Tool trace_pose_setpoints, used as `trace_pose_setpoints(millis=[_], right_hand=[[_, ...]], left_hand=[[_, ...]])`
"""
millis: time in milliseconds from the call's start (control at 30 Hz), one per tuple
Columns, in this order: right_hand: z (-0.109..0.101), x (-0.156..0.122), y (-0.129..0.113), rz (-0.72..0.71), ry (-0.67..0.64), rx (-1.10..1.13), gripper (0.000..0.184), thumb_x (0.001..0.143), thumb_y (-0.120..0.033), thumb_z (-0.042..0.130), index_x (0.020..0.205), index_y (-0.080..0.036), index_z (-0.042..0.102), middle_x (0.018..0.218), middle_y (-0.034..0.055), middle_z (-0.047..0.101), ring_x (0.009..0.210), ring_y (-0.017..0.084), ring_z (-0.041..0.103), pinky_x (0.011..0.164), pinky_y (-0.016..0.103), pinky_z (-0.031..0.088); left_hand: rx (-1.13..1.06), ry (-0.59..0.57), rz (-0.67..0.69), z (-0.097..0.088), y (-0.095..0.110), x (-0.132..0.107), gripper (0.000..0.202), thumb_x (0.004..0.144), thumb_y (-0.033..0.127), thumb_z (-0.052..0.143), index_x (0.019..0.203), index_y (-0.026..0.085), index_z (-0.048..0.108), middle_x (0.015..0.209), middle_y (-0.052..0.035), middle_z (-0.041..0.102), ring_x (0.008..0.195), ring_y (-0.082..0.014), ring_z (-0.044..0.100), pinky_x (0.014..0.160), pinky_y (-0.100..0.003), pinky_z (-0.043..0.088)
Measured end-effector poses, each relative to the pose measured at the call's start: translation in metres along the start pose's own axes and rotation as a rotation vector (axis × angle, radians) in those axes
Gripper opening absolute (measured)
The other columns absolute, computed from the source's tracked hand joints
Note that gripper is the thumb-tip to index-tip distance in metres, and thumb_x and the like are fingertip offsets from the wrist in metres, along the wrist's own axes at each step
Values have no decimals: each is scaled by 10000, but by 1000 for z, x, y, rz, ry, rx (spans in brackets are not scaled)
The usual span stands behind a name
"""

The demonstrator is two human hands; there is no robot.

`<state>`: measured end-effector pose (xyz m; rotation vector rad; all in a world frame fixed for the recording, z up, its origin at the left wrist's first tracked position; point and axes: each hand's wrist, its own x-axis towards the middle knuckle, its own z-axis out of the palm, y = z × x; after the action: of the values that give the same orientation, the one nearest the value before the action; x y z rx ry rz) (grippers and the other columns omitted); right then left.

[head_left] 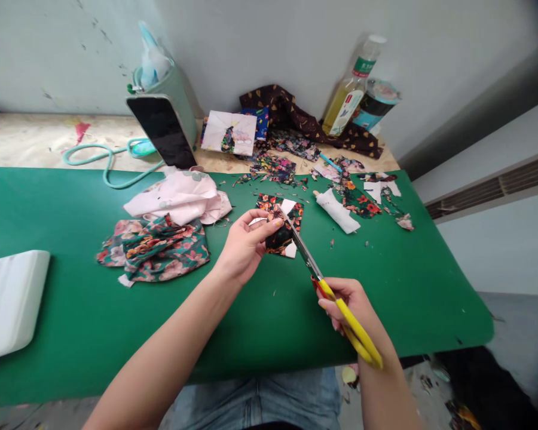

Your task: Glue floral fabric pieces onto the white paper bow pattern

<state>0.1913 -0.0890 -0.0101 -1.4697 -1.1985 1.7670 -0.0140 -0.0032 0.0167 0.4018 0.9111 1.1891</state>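
Note:
My left hand (250, 242) pinches a small dark piece of floral fabric (277, 237) between thumb and fingers. Beneath it on the green mat lies a square piece (296, 215) with red-orange flowers and white patches. My right hand (343, 298) is closed around yellow-handled scissors (316, 269), whose long metal blades reach up and left to the fabric by my left thumb. How far the blades are apart is hard to make out. To the left lie a crumpled green floral cloth (168, 249) and a pale pink cloth (177, 194).
A rolled white piece (338, 210) and fabric scraps (363, 200) lie to the right. Along the wall stand a phone (164, 128), a bottle (349, 92) and a cup (376, 104). A white box (13, 298) sits on the green mat (233, 328) at far left.

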Motion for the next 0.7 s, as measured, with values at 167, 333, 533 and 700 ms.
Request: trace_pose_setpoints(millis=[167,333,533,700], right_hand=[[-3,0,0,36,-33,12,427,678,-510,753,664,-178,486,490,-83,396,321,27,368,284,134,293],[-2,-1,1,33,-19,11,437,661,-494,782,652,-175,484,506,-80,396,343,26,371,291,134,291],[-3,-1,4,-23,-76,90,466,736,-600,693,719,-174,505,519,-85,374,352,16,291,308,149,239],[-7,-5,5,-171,-217,156,522,760,-673,625,887,-174,541,619,-68,384,420,21,242,351,171,213]], left_hand=[[-4,9,18,0,0,0,475,493,185,912,817,158,564,728,9,713,602,-107,666,541,-196,544],[2,15,22,-1,-1,1,482,479,192,914,814,163,568,725,6,718,609,-124,673,544,-217,546],[-3,1,31,1,1,0,478,486,190,912,810,163,562,721,13,717,598,-113,667,539,-206,539],[1,-20,41,2,2,-2,470,501,188,910,819,164,565,702,17,714,586,-106,662,532,-198,542]])
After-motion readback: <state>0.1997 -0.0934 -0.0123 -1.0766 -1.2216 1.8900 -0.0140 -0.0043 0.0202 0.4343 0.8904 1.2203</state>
